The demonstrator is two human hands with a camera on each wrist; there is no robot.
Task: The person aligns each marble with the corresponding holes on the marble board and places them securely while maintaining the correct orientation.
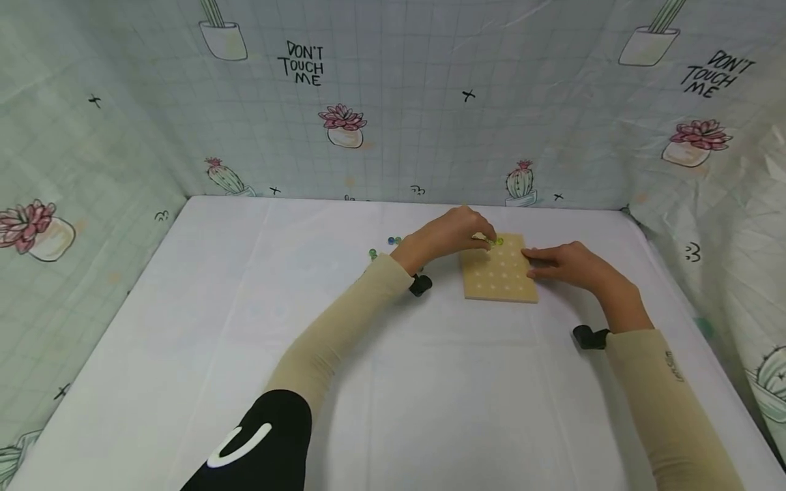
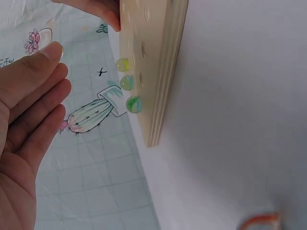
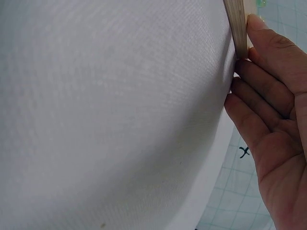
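A square wooden board with rows of shallow round hollows lies flat on the white table. Along its far edge sit a yellow marble, a pale green marble and a green marble. Above the board's far left part, my left hand pinches a small yellowish marble between thumb and index finger, mostly hidden behind the thumb. My right hand holds the board by its right edge, thumb at the top face and fingers against the side.
Loose marbles lie on the table left of the board, among them a blue marble and a green marble; the left forearm partly covers that area. A printed curtain hangs behind the table's far edge.
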